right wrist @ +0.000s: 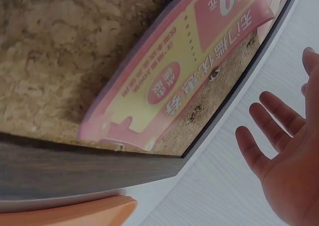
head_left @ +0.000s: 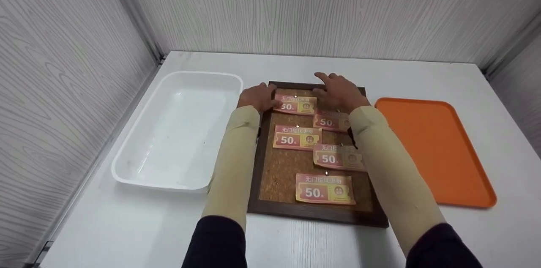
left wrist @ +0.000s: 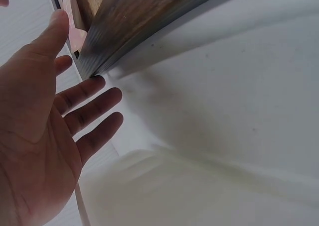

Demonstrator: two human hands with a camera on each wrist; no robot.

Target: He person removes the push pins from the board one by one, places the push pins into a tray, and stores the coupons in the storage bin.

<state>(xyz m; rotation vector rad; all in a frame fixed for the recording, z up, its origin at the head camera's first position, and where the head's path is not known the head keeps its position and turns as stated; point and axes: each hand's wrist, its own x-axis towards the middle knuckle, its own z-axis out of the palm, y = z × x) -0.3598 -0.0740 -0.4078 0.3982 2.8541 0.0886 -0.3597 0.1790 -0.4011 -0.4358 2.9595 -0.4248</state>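
A cork board (head_left: 279, 179) with a dark wooden frame lies on the white table, between my forearms. Several red-and-yellow coupons (head_left: 324, 188) marked 50 are fixed to it, with small shiny pins (head_left: 326, 173) at their top edges. My left hand (head_left: 255, 97) is at the board's far left corner. In the left wrist view its fingers are loosely extended, and one fingertip appears to meet the frame's corner (left wrist: 94, 69). Over the far right part hovers my right hand (head_left: 340, 92), fingers spread and holding nothing. In the right wrist view that hand (right wrist: 291, 156) is apart from the frame.
To the left stands a white plastic basin (head_left: 181, 132), close beside the board. An orange tray (head_left: 435, 154) lies to the right, partly behind my right forearm. Wood-grain panels (head_left: 274, 10) enclose the table (head_left: 296, 242) at the back and sides.
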